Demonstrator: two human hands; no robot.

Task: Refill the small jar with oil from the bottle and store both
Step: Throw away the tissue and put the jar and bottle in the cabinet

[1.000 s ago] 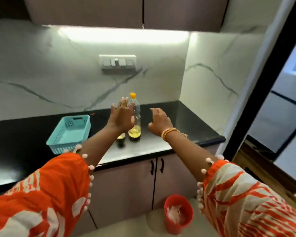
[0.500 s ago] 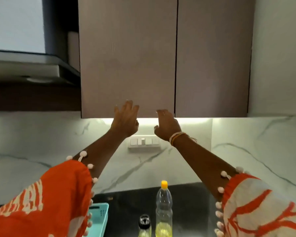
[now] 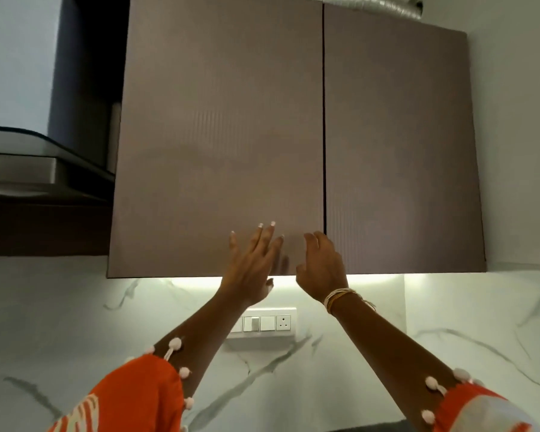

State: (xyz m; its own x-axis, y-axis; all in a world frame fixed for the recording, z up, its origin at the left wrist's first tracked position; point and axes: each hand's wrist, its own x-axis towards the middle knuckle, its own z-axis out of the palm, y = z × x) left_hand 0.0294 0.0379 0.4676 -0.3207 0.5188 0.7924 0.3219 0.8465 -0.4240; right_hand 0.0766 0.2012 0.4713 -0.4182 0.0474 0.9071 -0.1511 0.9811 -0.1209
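Note:
Both my hands are raised to the closed upper wall cabinet. My left hand is spread with straight fingers over the lower part of the left door. My right hand has loosely bent fingers at the bottom of the gap between the left door and the right door. Neither hand holds anything. The oil bottle and the small jar are below the frame and out of sight.
A switch and socket panel sits on the white marble backsplash under the lit cabinet underside. A range hood juts out at the left. A silver duct runs above the cabinet.
My head has tilted upward, so the counter, bottle and jar have dropped out of view. Both hands have risen from the counter to the lower edge of the cabinet doors.

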